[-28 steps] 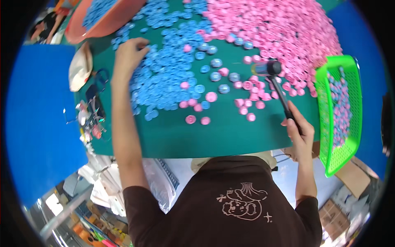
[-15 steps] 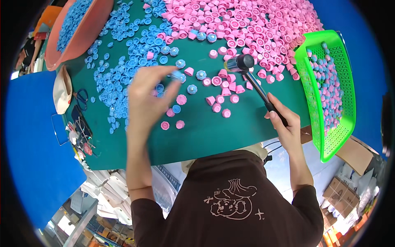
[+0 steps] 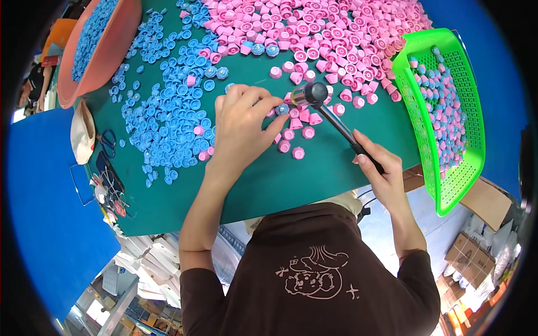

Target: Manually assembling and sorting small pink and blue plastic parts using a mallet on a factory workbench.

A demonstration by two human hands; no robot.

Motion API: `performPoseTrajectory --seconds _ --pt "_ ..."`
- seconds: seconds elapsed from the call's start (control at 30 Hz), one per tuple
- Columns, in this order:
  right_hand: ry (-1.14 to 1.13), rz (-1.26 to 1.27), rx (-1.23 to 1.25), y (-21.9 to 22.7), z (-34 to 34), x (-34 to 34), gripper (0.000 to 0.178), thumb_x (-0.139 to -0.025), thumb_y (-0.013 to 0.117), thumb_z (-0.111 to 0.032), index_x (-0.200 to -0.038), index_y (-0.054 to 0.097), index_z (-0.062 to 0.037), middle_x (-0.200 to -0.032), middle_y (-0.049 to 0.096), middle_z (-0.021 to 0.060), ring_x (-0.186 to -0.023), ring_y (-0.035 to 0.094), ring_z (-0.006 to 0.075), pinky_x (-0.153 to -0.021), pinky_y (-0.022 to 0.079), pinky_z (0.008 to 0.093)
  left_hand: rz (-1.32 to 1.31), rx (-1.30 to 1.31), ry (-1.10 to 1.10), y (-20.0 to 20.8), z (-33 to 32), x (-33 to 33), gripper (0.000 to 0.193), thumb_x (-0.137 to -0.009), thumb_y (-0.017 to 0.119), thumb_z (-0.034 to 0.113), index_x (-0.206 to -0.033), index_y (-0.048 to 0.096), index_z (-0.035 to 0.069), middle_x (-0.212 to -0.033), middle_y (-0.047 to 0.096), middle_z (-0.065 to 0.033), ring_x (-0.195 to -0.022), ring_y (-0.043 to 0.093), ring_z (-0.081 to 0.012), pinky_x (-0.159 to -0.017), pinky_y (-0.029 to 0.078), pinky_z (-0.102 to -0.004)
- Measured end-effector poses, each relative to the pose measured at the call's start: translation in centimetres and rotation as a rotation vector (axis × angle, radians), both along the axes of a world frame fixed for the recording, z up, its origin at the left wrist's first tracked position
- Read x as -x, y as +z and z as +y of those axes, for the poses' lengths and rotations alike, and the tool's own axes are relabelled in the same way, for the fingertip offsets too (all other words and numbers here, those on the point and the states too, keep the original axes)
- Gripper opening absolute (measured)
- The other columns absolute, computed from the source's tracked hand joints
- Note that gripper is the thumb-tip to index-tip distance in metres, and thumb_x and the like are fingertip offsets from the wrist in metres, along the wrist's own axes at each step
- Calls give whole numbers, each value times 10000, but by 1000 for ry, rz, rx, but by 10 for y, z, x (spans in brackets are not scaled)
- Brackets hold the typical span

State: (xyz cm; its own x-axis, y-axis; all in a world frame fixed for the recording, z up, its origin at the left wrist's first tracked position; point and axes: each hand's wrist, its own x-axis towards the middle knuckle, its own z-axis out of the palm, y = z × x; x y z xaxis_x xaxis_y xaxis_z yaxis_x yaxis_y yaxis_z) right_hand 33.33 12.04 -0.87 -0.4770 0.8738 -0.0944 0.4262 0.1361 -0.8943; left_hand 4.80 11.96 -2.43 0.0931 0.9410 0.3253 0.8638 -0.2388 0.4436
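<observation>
My left hand (image 3: 244,126) has its thumb and forefinger closed round a small blue scalloped cap (image 3: 282,110) with a pale centre. Whether a pink piece sits beneath it, I cannot tell. In my right hand (image 3: 384,171) is the dark handle of a mallet (image 3: 336,120). Its head, black at one end and clear yellowish at the other, hovers close to the cap on its right side. Small pink cup-shaped pieces (image 3: 297,152) lie around the two. Several blue caps with pale centres (image 3: 222,73) lie beyond my left hand.
Blue caps (image 3: 168,123) cover the table's left, and a large pink heap (image 3: 336,33) fills the far side. A green basket (image 3: 473,112) of pink-and-blue pieces stands right; an orange-pink basin (image 3: 115,56) of blue caps stands far left. Scissors (image 3: 107,143) lie near the left edge.
My left hand has moved right, bringing its fingers round a blue cap near the mallet. My right hand and the mallet have shifted slightly left.
</observation>
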Motion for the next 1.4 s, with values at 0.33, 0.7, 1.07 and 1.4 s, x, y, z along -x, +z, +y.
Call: performPoseTrajectory --seconds 0.33,0.7,1.07,1.4 --pt "88 15 -376 17 -5 15 425 -881 608 10 -1303 586 -30 -746 549 77 -636 492 159 -594 393 281 -12 -31 33 9 -6 14 300 -653 838 249 -898 718 123 -916 632 12 -947 545 -209 -776 372 -368" --pt "-137 -23 -82 2 -4 -1 425 -927 584 -44 -1349 541 -18 -1024 676 68 -750 555 90 -693 464 229 -151 -40 441 36 -36 78 118 -799 727 78 -911 712 42 -926 670 -87 -888 606 -243 -782 476 -355" --pt "-244 -548 -658 -15 -6 -47 363 -765 739 -17 -1124 685 -38 -1066 618 114 -992 583 257 -851 472 333 0 45 -125 8 -21 51 342 -671 819 165 -943 645 52 -1042 598 -86 -990 575 -283 -807 486 -397" --pt "342 -265 -717 4 52 119 389 -724 691 -23 -1106 656 -87 -1018 603 84 -937 546 267 -828 439 390 -356 187 -4 11 -32 53 298 -758 780 72 -1030 664 32 -879 626 -70 -753 622 -191 -646 509 -302"
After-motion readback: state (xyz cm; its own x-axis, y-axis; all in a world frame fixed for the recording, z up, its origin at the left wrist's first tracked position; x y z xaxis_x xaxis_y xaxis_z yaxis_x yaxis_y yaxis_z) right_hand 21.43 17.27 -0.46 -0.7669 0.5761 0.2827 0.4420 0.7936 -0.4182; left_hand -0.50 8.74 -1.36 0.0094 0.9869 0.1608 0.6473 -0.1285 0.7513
